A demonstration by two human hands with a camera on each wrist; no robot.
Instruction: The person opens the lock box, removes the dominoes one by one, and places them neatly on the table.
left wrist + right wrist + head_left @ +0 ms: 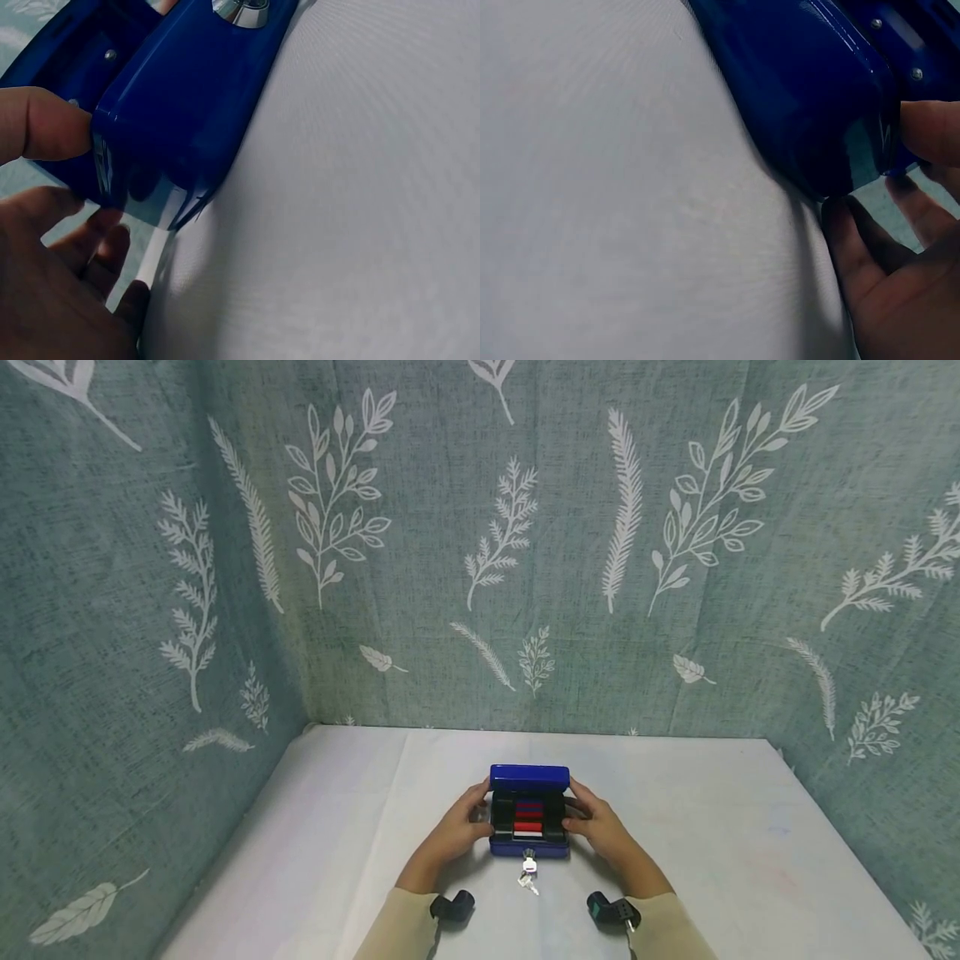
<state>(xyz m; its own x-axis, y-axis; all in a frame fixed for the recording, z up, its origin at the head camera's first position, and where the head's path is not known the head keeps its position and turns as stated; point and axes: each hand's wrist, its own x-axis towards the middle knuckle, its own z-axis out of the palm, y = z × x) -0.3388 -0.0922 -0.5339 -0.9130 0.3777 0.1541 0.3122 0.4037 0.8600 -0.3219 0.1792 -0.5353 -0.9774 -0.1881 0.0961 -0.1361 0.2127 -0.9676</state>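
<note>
A blue metal cash box stands on the white table with its lid raised at the back. Inside, a black tray has red and dark blue pieces and a white strip down its middle. My left hand holds the box's left side, thumb at the front rim and a forefinger reaching up to the lid. On the opposite side my right hand does the same. Keys with a white tag hang from the front lock. The left wrist view shows the silver lock close up.
White cloth covers the table. Behind it and along both sides hangs a green curtain with white leaf prints. Dark wrist cameras sit at both cuffs, near the front of the box.
</note>
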